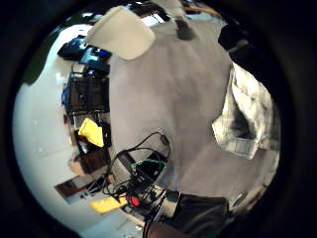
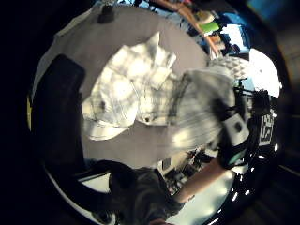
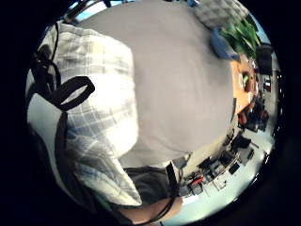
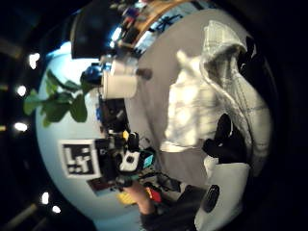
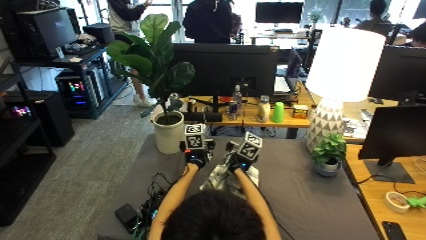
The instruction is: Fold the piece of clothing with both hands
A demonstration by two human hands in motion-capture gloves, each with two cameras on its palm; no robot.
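The pale plaid woven shirt lies crumpled on the grey cloth-covered table, directly in front of the person, between the forearms. Judged step: early fold, one portion raised. The right hand grips a lifted part of the shirt, fabric draping across its palm. The left hand hovers above the table beside the shirt; its finger position cannot be determined. The next move likely requires carrying the raised portion across and laying it flat.
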